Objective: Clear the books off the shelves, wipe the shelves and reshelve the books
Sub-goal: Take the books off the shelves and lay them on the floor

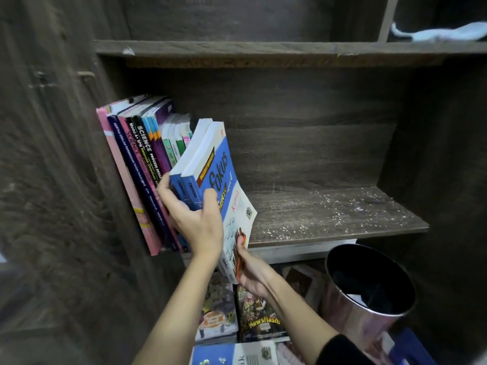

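Mid-frame, the left hand (196, 217) grips two blue books (203, 164) on the shelf (329, 214); the right hand (251, 270) pinches their lower edge.

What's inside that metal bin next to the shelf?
The metal bin holds a scrap of white paper against its dark lining. Its bottom is in shadow, so anything deeper cannot be seen.

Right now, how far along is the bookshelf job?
Hard to say exactly. A row of books stands at the shelf's left end. Both hands, left and right, grip two blue books beside them. The bare stretch shows white specks, and more books lie below.
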### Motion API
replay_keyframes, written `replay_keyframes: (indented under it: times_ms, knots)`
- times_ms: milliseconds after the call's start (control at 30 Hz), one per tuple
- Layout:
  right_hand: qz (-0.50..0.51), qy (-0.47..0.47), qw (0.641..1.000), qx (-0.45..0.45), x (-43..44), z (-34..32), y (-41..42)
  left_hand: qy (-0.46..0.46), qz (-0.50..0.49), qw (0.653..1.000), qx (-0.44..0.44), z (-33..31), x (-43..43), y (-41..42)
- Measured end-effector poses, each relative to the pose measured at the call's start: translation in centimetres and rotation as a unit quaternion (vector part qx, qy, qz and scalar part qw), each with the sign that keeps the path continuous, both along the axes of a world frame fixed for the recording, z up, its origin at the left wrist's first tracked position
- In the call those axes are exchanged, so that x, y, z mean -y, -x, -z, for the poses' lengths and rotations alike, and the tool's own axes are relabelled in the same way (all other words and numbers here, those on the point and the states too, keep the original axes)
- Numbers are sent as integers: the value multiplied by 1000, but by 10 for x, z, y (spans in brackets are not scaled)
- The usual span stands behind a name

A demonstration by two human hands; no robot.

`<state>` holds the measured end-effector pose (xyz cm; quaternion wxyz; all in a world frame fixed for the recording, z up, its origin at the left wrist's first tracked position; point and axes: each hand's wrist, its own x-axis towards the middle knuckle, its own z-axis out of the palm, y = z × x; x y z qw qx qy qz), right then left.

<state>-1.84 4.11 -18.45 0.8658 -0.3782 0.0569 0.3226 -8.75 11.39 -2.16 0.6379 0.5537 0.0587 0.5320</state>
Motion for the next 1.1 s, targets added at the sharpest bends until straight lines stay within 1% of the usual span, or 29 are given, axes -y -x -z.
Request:
replay_keyframes:
  times_ms: [67,133,233,333,433,500,633,733,800,933,1033,1100]
  knots:
    - [12,22,999,22,3,2,5,33,8,999,24,-1,-6,2]
    - [22,20,999,42,13,-1,14,50,26,996,66,-5,-9,9]
    - [14,-65,996,63,34,-15,31,82,53,990,98,-18,-14,18]
    - [20,-134,985,105,63,-36,42,143,92,983,69,-26,-19,24]
    - [57,-137,978,146,106,-50,45,162,138,976,45,-26,-19,30]
    - [80,-107,976,169,137,-59,47,154,173,972,36,-28,-16,36]
    - [46,43,968,244,186,-85,58,143,220,965,15,-33,-3,43]
    - [-9,180,943,281,205,-97,71,139,244,960,-6,-31,9,48]
    - [-24,239,924,296,208,-94,79,141,262,954,-19,-23,16,50]
    - [-11,285,911,296,211,-60,94,148,296,941,-63,15,18,46]
    - [-23,285,925,249,209,-18,107,166,327,923,-119,55,13,42]
    - [-29,282,936,210,204,12,116,196,335,904,-178,81,7,40]
